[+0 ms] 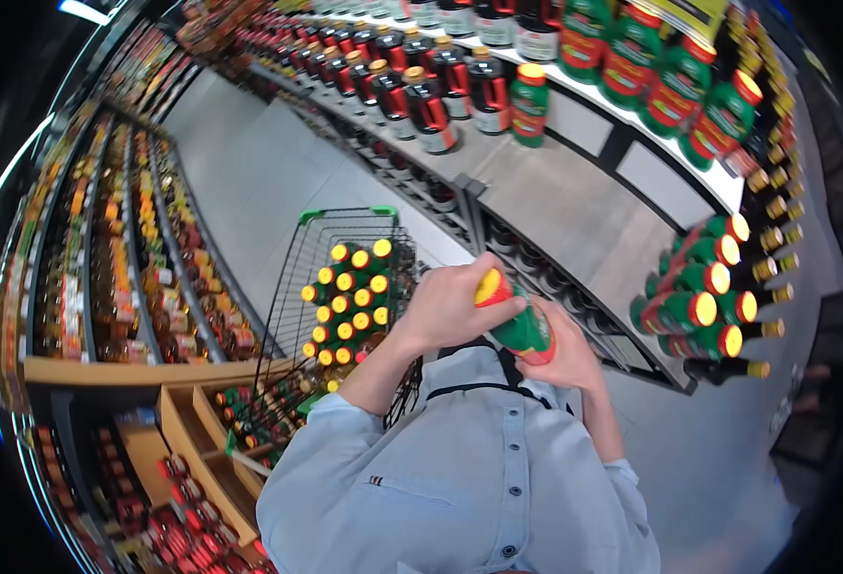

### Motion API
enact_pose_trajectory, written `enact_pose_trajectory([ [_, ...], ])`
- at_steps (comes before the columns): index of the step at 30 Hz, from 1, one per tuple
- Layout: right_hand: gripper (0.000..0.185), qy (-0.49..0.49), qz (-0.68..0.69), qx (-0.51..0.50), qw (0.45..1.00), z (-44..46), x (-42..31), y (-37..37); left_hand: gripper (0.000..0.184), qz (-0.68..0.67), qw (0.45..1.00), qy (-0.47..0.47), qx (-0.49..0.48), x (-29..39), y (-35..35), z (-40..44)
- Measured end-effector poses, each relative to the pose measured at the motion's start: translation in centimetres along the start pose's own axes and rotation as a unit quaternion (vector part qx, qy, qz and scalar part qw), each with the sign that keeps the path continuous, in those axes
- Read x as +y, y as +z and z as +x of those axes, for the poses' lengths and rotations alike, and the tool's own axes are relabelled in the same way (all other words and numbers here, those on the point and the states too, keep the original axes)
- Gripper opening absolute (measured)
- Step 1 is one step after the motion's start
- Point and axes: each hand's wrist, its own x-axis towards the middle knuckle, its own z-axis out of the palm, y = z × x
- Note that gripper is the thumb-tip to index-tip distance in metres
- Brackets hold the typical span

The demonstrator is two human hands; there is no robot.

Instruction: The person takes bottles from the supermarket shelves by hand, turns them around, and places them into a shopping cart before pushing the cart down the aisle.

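Observation:
In front of my chest, both hands are closed around one green bottle (525, 333) with red label areas and a yellow top, held tilted. My left hand (452, 304) grips its upper end, near the yellow part. My right hand (572, 350) wraps the lower end, with part of the bottle hidden behind its fingers. To the left of my left hand is a wire shopping cart (347, 212) with green trim. Several upright yellow-capped green bottles (343, 306) stand close together in it.
Ahead is a grey shelf (560, 206) holding dark bottles (428, 120), a lone green bottle (529, 107) and a green-bottle cluster (694, 311) at right. More green bottles (632, 57) line the upper shelf. Stocked shelves (120, 249) and a wooden bin (192, 430) stand left, beside grey floor (240, 143).

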Motion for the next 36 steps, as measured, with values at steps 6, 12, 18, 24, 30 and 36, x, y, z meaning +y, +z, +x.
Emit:
enact_pose_trajectory([
  [6, 0.091, 0.006, 0.022, -0.103, 0.994, 1.8, 1.9, 2.6, 0.041, 0.037, 0.997, -0.047, 0.044, -4.2, 1.2, -3.5],
  [12, 0.083, 0.0, -0.039, -0.111, 0.993, 7.1, 4.5, 6.2, 0.04, 0.118, 0.966, -0.13, 0.192, -8.9, -2.9, -5.0],
  [18, 0.067, 0.09, -0.153, -0.086, 0.98, 7.5, 12.3, 6.8, 0.038, 0.138, 0.869, -0.319, 0.351, -19.1, -10.3, -7.3],
  [24, 0.059, 0.195, -0.146, -0.102, 0.965, 6.7, 15.7, 8.4, 0.058, 0.166, 0.74, -0.507, 0.41, -33.7, -14.1, -6.5],
  [30, 0.056, 0.293, -0.136, -0.066, 0.944, 7.5, 17.2, 10.2, 0.07, 0.146, 0.697, -0.6, 0.365, -48.2, -12.0, -5.9],
  [36, 0.044, 0.401, -0.078, -0.011, 0.913, 6.6, 16.8, 11.6, 0.077, 0.105, 0.669, -0.689, 0.258, -56.0, -8.2, -5.4],
])
